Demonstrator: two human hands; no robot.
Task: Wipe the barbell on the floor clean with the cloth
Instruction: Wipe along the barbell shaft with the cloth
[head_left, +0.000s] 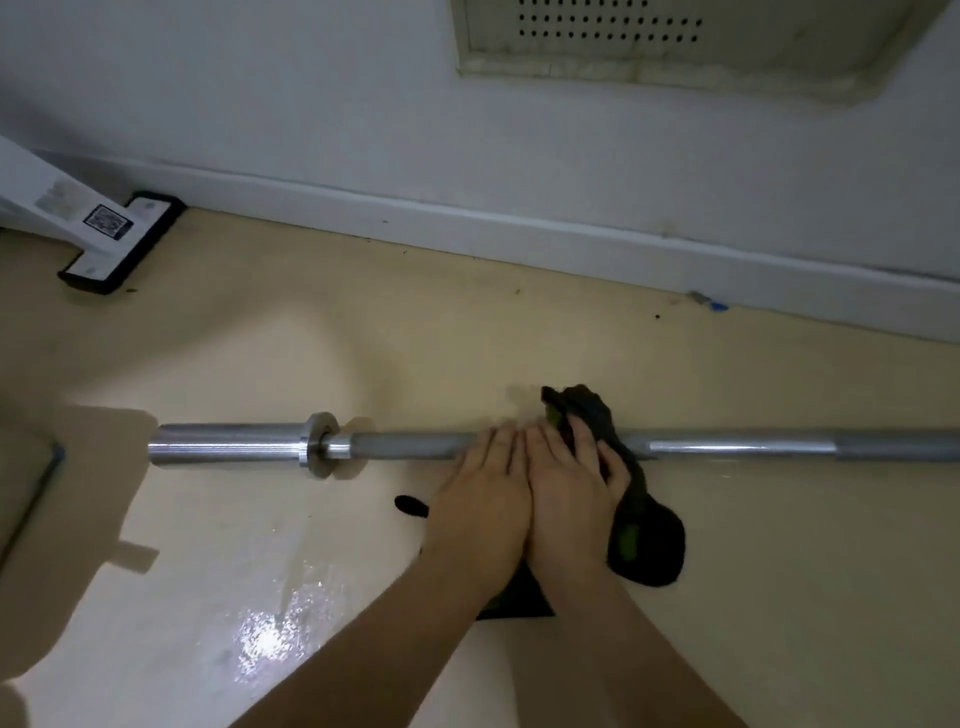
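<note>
The barbell (405, 446) lies flat on the cream floor (270, 353), running left to right roughly parallel to the wall. Its left sleeve and collar are in full view, but the shaft runs off the right edge of the frame, so the far end is cut off. The middle stretch of the shaft is hidden under the two hands and the cloth.

The cloth (647, 535) is dark with a hint of green, draped over the bar; one bunched end pokes up beyond the shaft, the rest trails down onto the floor on the near side, and more of it shows below the wrists and as a small dark tip to the left of them. How it is folded under the palms cannot be made out.

The left hand (480, 499) rests palm down with fingers together, fingertips reaching onto the shaft. The right hand (569, 493) sits pressed against it, fingers spread over the cloth on the bar; whether the fingers curl around the shaft is not visible.

A glossy wet patch (270, 629) shines on the floor near the left forearm. Further off, a white stand foot with a black edge (122, 241) bears a code label, its upper part cut off at the left edge. A baseboard (467, 223) runs along the wall, with small dark specks and a blue scrap (719, 307) at its foot. A perforated panel (649, 36) is cropped at the top.
</note>
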